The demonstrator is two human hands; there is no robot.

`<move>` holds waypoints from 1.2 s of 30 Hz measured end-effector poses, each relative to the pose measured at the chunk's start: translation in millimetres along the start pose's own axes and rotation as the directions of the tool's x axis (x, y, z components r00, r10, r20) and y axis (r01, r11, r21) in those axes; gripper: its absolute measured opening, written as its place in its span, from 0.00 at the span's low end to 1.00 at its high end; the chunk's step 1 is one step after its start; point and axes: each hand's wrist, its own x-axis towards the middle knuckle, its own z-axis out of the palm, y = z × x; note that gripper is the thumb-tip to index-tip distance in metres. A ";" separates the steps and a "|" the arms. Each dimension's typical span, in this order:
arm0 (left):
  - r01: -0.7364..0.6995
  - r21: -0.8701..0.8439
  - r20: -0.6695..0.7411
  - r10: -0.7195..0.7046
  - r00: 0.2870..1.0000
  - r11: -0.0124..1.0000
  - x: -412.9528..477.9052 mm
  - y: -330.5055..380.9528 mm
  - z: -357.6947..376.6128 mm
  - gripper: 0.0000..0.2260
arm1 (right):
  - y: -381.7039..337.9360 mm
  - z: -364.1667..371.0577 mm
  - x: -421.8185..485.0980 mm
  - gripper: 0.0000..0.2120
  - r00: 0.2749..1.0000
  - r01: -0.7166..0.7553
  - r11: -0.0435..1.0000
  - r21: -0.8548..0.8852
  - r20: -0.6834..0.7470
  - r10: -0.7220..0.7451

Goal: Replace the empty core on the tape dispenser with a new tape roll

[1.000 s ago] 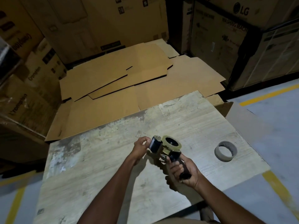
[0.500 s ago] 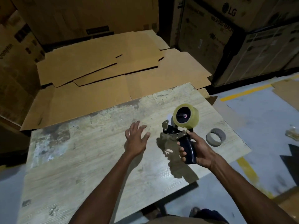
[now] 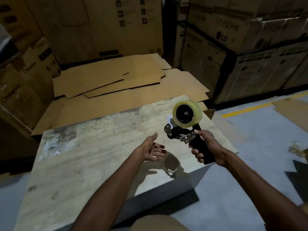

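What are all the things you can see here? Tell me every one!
tape dispenser: one, black with metal plates, held up over the table's right end
tape roll: one, clear yellowish, mounted on the dispenser
table: one, pale worn wood, centre
flattened cardboard sheets: several, brown, on the floor behind the table
stacked boxes: many, brown, along the back
floor line: one, yellow, right
left hand: open, palm up, empty
right hand: gripping the dispenser's handle

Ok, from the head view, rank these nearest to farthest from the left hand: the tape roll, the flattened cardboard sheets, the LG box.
1. Tape roll, mounted on the dispenser held up to the right of the open left hand.
2. Flattened cardboard sheets, on the floor beyond the table's far edge.
3. LG box, stacked far back on the right.
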 end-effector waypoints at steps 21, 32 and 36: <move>-0.258 0.193 -0.265 0.304 0.915 0.947 -101.6 -84.9 104.2 0.08 | 113.2 -23.5 -132.5 0.30 0.979 0.140 0.990 -0.006 0.148 -0.137; -0.322 0.622 -0.145 0.509 0.849 0.714 -65.6 -82.1 108.3 0.20 | 139.3 -17.7 -133.2 0.30 0.993 0.111 0.993 -0.026 0.033 -0.111; -0.334 0.576 -0.164 0.506 0.847 0.746 -38.3 -78.8 98.4 0.20 | 146.6 -6.1 -123.7 0.29 0.994 0.104 0.992 0.065 -0.026 -0.102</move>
